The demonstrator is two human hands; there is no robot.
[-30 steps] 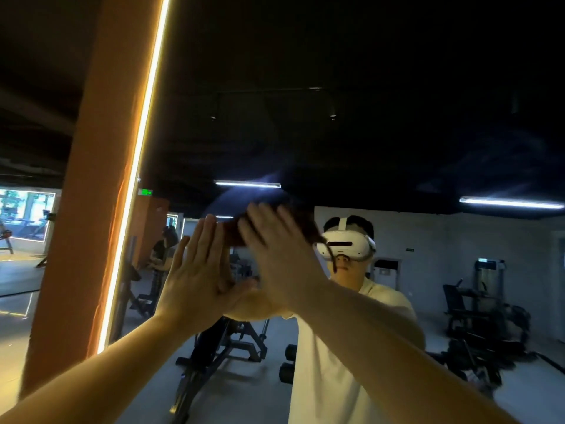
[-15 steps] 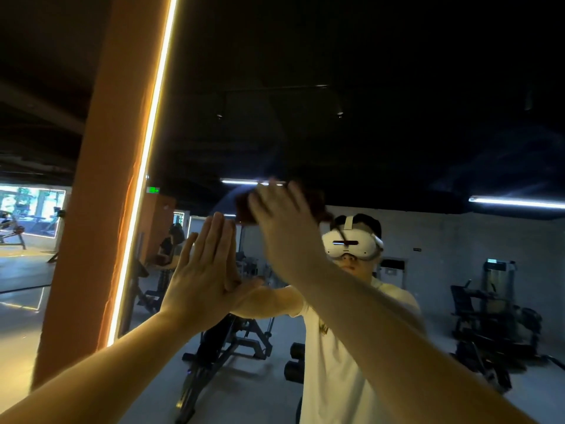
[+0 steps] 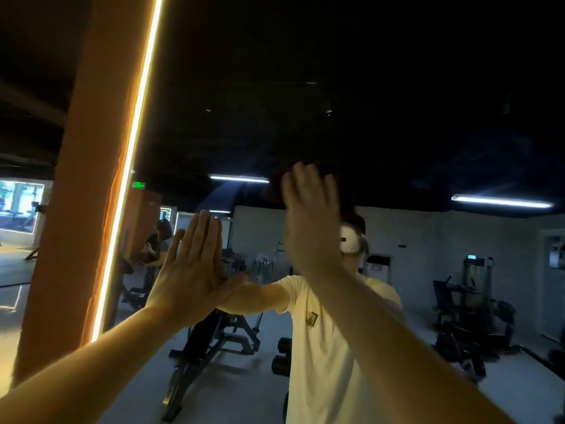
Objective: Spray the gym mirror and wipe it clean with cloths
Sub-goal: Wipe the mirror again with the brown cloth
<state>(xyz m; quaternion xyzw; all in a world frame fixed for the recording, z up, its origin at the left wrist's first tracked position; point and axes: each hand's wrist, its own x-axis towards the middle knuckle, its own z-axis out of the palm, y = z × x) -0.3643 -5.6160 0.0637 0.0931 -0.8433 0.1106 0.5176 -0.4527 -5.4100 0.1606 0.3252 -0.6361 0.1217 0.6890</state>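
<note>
- orange pillar (image 3: 82, 179) at the left, a lit light strip (image 3: 131, 166) along its edge
- black weight bench (image 3: 220, 335), dumbbells (image 3: 279, 364) just beside it
- small green sign (image 3: 138, 185)

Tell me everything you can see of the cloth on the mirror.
The cloth is dark reddish-brown and looks soft. Only an edge shows, left of the right hand, whose straight fingers press it against the mirror, higher than the left hand. The rest is hidden behind the hand; its shape cannot be told.
</note>
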